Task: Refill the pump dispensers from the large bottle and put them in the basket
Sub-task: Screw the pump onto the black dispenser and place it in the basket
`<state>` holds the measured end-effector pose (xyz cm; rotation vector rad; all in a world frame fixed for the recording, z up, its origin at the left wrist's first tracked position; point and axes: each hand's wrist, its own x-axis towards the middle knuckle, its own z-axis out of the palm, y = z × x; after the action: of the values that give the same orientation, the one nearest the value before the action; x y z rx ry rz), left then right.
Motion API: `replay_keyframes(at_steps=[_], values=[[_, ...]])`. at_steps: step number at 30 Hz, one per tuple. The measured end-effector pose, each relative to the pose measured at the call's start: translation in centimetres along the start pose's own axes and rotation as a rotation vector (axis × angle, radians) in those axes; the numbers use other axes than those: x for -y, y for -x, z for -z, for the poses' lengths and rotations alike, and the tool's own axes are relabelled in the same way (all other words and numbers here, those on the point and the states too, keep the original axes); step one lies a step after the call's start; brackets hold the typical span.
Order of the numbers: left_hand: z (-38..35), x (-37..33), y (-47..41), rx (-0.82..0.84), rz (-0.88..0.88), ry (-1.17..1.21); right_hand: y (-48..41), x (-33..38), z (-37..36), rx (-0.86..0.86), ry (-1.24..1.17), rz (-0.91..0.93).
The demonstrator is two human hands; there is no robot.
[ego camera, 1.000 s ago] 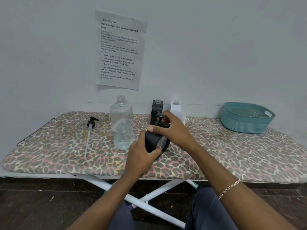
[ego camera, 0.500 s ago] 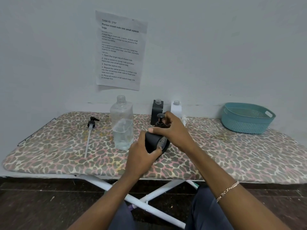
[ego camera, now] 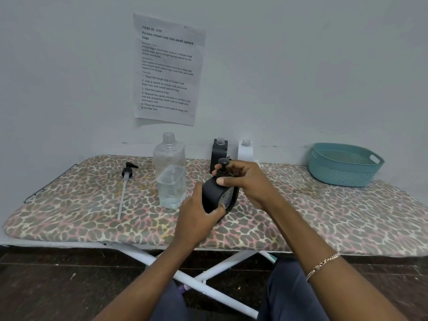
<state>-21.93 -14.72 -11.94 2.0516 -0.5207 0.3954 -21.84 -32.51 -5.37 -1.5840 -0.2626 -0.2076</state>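
Note:
A black dispenser bottle stands tilted at the middle of the ironing board. My left hand grips its lower body. My right hand curls round the black pump head at its neck. The large clear bottle, uncapped and about a third full, stands just left of my hands. Behind my right hand stand an open black dispenser and an open white dispenser against the wall. The teal basket sits at the far right.
A loose black pump with a long tube lies on the leopard-print board at the left. A printed sheet hangs on the wall. White board legs cross below, over a dark floor.
My right hand's grip on the pump head has shifted slightly. The bottles, the loose pump and the basket have stayed where they were.

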Motion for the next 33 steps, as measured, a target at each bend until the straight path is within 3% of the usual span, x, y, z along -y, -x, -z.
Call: replay_keyframes(at_steps=[6, 15, 33], values=[[0.0, 0.1, 0.0, 0.002, 0.012, 0.02, 0.3, -0.6, -1.5, -0.133, 0.035, 0.057], [0.0, -0.1, 0.0, -0.01, -0.014, -0.01, 0.6, 0.3, -0.1, 0.041, 0.083, -0.02], [-0.3, -0.1, 0.4, -0.047, -0.032, 0.0, 1.6, -0.4, -2.6, -0.2, 0.052, 0.028]])
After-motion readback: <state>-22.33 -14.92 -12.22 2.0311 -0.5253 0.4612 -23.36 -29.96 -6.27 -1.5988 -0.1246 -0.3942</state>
